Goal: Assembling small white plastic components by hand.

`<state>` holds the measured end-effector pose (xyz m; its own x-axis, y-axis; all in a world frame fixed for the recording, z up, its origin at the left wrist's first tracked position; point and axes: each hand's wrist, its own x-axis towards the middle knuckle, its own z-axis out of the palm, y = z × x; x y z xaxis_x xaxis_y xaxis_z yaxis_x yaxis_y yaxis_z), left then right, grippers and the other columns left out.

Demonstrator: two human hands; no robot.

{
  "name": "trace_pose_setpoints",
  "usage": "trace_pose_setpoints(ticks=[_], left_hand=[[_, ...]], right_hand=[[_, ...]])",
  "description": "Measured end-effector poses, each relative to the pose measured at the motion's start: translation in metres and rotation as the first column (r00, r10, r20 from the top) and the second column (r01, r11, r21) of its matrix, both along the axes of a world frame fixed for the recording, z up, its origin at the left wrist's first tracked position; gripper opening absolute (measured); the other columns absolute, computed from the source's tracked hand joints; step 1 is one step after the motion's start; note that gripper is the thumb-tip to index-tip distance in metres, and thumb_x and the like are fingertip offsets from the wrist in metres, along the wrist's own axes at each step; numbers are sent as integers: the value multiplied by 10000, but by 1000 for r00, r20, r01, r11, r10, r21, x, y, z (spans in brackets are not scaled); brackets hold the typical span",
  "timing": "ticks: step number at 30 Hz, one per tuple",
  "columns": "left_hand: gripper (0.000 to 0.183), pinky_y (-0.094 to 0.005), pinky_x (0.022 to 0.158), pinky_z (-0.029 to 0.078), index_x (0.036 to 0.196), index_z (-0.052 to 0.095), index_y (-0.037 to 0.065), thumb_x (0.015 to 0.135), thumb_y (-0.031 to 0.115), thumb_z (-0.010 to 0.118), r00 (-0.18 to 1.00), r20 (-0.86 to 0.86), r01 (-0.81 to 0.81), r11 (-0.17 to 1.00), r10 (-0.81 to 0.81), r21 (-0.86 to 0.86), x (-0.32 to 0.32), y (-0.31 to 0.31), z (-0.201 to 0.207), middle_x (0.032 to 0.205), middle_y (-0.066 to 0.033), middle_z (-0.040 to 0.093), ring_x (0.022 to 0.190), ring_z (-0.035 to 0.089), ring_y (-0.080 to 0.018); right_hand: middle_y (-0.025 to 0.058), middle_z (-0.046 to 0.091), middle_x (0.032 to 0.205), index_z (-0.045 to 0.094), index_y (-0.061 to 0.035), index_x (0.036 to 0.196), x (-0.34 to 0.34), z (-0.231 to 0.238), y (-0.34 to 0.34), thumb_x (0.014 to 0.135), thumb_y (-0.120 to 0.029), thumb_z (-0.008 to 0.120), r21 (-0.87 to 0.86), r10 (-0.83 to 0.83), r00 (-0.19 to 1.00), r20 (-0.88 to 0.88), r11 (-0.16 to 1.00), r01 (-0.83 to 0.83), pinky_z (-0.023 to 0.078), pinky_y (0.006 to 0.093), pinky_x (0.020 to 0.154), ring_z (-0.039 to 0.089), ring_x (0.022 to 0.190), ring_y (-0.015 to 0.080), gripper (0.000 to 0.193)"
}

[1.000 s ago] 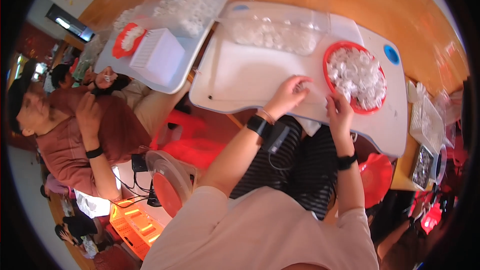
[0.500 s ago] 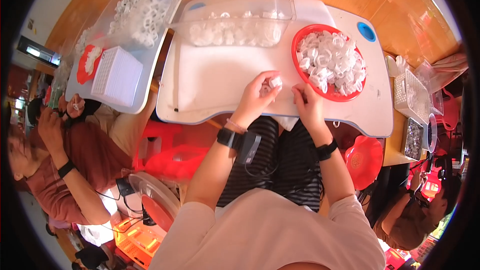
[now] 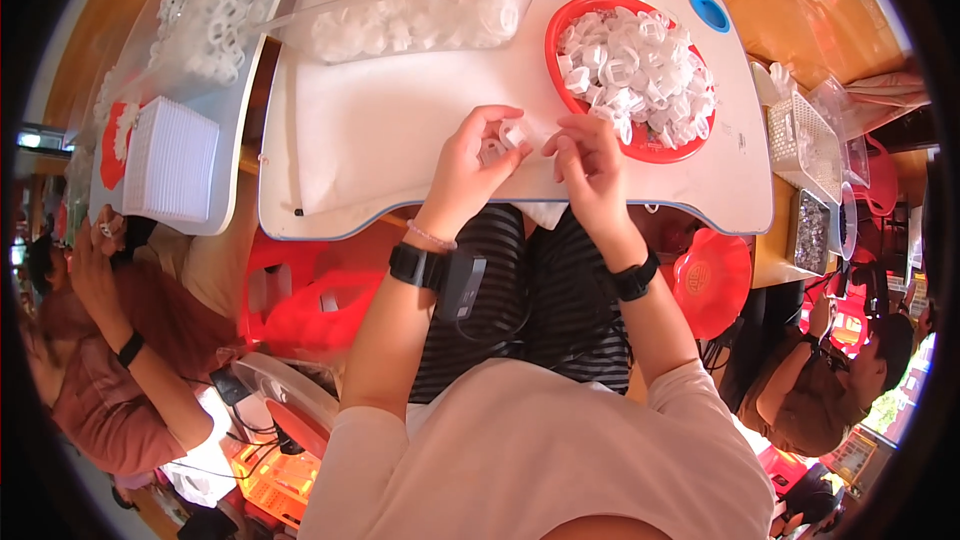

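Note:
Small white ring-like plastic pieces sit in my left hand, whose fingers and thumb are curled round them above the near part of the white table. Close by on the right is my right hand, its thumb and fingers drawn together and pointing at the left hand. Whether anything small is pinched in it is hidden. Just beyond the right hand, a red round basin holds a heap of similar white pieces. Farther back, a clear plastic bin contains more white pieces.
The white table has a curved front edge. At left, another table bears a stack of white trays and a clear bin of white rings. A white basket stands right. A co-worker sits left, another right.
The view has shifted, so the table and its contents lie farther left and higher. My right hand has come nearer to my left, which still holds white pieces.

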<state>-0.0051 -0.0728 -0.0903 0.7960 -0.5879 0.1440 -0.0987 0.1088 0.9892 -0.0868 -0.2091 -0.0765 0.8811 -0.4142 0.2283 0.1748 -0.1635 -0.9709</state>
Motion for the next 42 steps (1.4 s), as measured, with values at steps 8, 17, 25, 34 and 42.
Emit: trace_pose_setpoints(ticks=[8, 17, 25, 34, 42], left_hand=[[325, -189, 615, 438, 1113, 470, 10, 821, -21, 610, 998, -61, 9, 1000, -10, -7, 0, -1, 0, 901, -36, 581, 759, 553, -61], [327, -237, 800, 491, 1095, 477, -7, 799, -83, 592, 998, -9, 55, 998, -54, 9, 3, 2, -4, 970, -62, 568, 893, 561, -97], [342, -243, 812, 482, 1095, 489, -8, 784, -91, 603, 999, 21, 48, 999, -48, 1, -1, 1, -3, 981, -53, 569, 907, 553, -100], [331, -232, 797, 467, 1082, 493, -5, 783, -87, 608, 998, 29, 48, 998, -49, 30, -1, 0, -3, 981, -47, 568, 899, 548, -93], [298, -258, 772, 487, 1056, 511, -23, 777, -45, 614, 998, 61, 5, 999, -7, 42, -2, -2, -3, 907, -84, 633, 877, 609, -122]], right_hand=[[52, 564, 789, 502, 9, 966, 11, -12, 7, 878, 20, 520, -31, 9, 998, 57, 999, -7, 457, 217, 586, 567, 665, 84, 91], [76, 575, 809, 513, 6, 954, 15, -21, 10, 858, 39, 535, -167, 3, 991, 137, 986, 20, 460, 233, 605, 597, 653, 116, 104], [92, 577, 798, 507, 14, 930, 14, -23, 10, 851, 46, 543, -169, 0, 985, 171, 985, 29, 462, 249, 590, 601, 640, 150, 92], [84, 564, 732, 520, 13, 873, 15, -24, 9, 850, 29, 563, -181, -36, 986, 165, 981, 66, 435, 252, 558, 558, 592, 143, 51], [82, 561, 723, 521, 13, 874, 15, -23, 9, 852, 22, 565, -173, -49, 987, 150, 982, 75, 433, 254, 554, 556, 590, 144, 50]])
